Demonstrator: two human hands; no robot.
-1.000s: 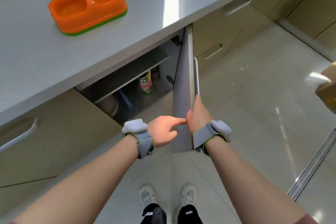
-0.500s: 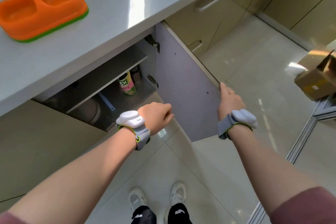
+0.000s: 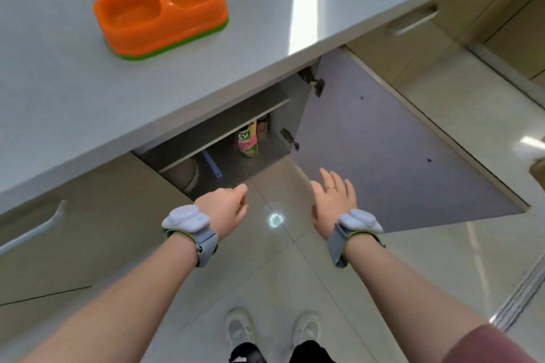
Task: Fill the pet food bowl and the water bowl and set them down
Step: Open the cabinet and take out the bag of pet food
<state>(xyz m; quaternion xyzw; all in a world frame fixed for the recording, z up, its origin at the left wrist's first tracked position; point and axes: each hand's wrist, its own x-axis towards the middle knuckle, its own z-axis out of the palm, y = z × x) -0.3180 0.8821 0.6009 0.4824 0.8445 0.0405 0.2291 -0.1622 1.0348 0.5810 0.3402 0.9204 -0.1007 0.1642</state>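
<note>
An orange double pet bowl [image 3: 160, 12] with a green base sits on the white countertop [image 3: 59, 91]; both of its wells look empty. Below it a cabinet stands with its door [image 3: 392, 150] swung wide to the right. Inside, a yellow and pink bag [image 3: 248, 140] stands upright on the cabinet floor. My left hand [image 3: 225, 209] hovers in front of the opening, fingers loosely curled, holding nothing. To its right, my right hand [image 3: 333, 200] is off the door, flat, with fingers spread.
A round beige container [image 3: 184, 175] and a blue strip [image 3: 213, 163] lie in the cabinet under a shelf. Closed drawers with metal handles [image 3: 413, 23] run to the right. A cardboard box [image 3: 538, 169] sits at the right edge. My shoes [image 3: 272, 330] stand on the tiled floor.
The cabinet door has swung from edge-on to fully open. My right hand has let go of its edge and moved in toward the opening; my left hand stays in front of the cabinet.
</note>
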